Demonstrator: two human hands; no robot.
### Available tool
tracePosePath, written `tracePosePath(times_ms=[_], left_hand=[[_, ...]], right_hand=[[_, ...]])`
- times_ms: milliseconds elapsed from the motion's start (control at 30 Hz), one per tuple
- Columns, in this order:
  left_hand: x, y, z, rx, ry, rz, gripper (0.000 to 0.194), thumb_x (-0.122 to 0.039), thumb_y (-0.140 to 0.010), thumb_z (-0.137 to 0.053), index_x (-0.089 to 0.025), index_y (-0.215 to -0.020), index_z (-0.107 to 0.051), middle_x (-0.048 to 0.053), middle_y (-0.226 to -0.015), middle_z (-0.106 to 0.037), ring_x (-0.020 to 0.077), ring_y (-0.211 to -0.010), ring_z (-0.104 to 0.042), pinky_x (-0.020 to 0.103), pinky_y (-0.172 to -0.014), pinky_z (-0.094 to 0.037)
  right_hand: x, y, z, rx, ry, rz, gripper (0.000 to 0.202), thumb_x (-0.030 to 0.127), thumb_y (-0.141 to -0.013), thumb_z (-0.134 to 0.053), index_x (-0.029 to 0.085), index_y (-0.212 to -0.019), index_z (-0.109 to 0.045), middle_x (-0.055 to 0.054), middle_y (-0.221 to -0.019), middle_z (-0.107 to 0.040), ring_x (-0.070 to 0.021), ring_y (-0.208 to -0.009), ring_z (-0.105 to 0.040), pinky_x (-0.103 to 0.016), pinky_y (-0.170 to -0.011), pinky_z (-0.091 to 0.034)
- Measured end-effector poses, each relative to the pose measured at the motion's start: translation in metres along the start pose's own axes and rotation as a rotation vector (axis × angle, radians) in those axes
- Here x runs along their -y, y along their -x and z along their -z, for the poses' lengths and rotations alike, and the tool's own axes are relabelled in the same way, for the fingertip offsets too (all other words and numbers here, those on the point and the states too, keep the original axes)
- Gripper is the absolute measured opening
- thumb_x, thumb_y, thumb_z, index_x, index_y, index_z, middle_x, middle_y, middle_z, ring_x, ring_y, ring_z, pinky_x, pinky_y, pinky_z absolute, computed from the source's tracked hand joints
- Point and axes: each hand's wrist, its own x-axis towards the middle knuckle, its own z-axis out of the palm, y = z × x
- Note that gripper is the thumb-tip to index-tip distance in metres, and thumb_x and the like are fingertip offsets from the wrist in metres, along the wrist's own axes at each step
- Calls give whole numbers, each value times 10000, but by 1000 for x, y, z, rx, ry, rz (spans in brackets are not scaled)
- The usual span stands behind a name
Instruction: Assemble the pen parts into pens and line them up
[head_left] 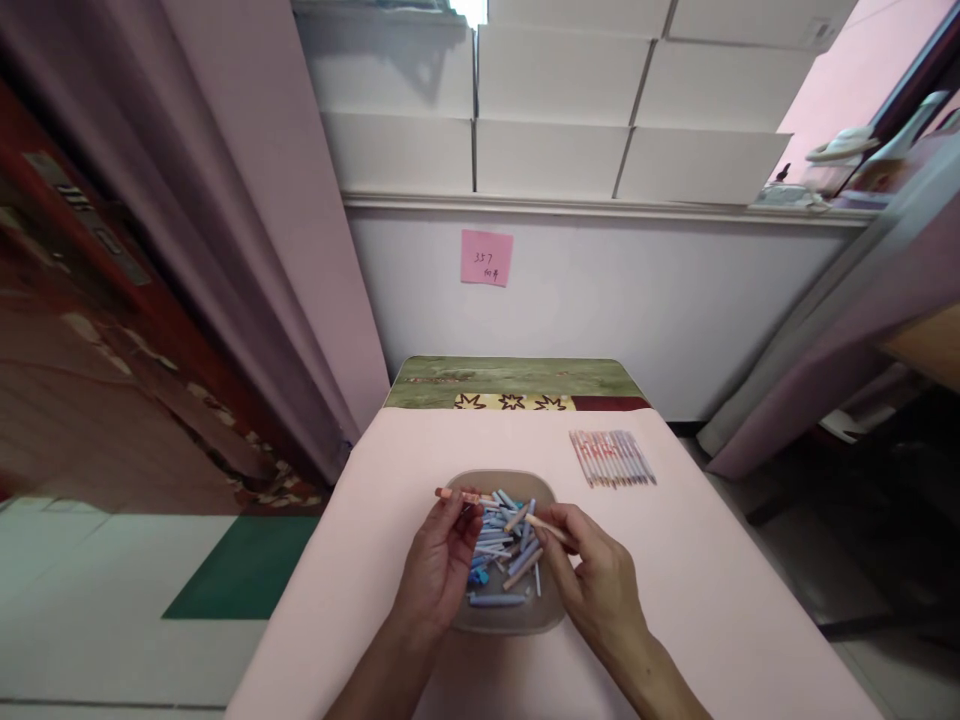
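Note:
My left hand (436,572) is over the left side of a grey plastic tub, pinching an orange-red crayon (461,495) between thumb and fingers. Over the tub's right side, my right hand (602,570) grips a pale tan crayon (550,528), its light end pointing left. The tub (517,627) stands on the table between both hands. Inside lie several loose crayon-like sticks (499,600), mostly blue and lilac with a few tan ones, plus a small bright blue piece (478,577). My fingers hide part of each held crayon.
A neat row of slim pencil-like sticks (611,458) lies to the right on the pink tablecloth (705,590). Beyond the cloth shows a green patterned table end (517,375). White boxes (555,155) are stacked on a ledge above a pink note (486,257) on the wall.

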Motion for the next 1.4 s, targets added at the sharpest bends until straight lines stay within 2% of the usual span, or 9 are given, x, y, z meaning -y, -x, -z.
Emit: tracePosePath(times_ms=[133, 567, 1000, 1200, 1300, 1400], left_hand=[[7, 3, 1, -4, -51, 2, 88, -54, -829, -589, -119, -788, -632, 58, -787, -712, 117, -637, -672, 185, -568, -570], [8, 4, 2, -3, -79, -5, 51, -68, -801, -631, -117, -790, -639, 58, -792, -717, 112, -635, -665, 179, -562, -558], [13, 10, 0, 48, -137, 3, 70, -117, -757, -699, -125, -810, -655, 61, -852, -719, 116, -635, -660, 189, -555, -557], [19, 14, -1, 78, -110, 67, 135, -155, -736, -737, -133, -845, -660, 68, -942, -720, 112, -648, -656, 202, -568, -567], [20, 18, -2, 109, -113, 129, 189, -182, -737, -744, -139, -905, -668, 77, -1034, -705, 141, -730, -674, 228, -604, -580], [19, 18, 0, 130, -101, 168, 190, -220, -744, -743, -146, -901, -668, 80, -1039, -701, 178, -800, -682, 262, -637, -587]], right_hand=[[2, -3, 1, -45, 19, 80, 216, 330, -918, -491, 215, -977, -664, -65, -926, -704, -167, -805, -676, -227, -700, -508], [5, 0, 5, -65, 88, 72, 205, 316, -895, -512, 216, -935, -687, -57, -872, -712, -150, -693, -661, -198, -549, -470], [-3, 2, -4, -6, 58, 20, 183, 298, -877, -534, 224, -932, -692, -50, -891, -714, -158, -760, -665, -195, -619, -473], [-13, 4, -19, 8, -139, -19, 215, 346, -882, -546, 241, -970, -711, -53, -920, -716, -185, -818, -674, -234, -715, -508], [-18, 4, -29, -3, -372, -140, 262, 405, -883, -541, 226, -974, -709, -53, -905, -718, -200, -802, -672, -262, -709, -525], [-23, 5, -32, -10, -619, -292, 326, 447, -891, -514, 188, -984, -689, -57, -852, -714, -206, -765, -659, -284, -684, -528]])
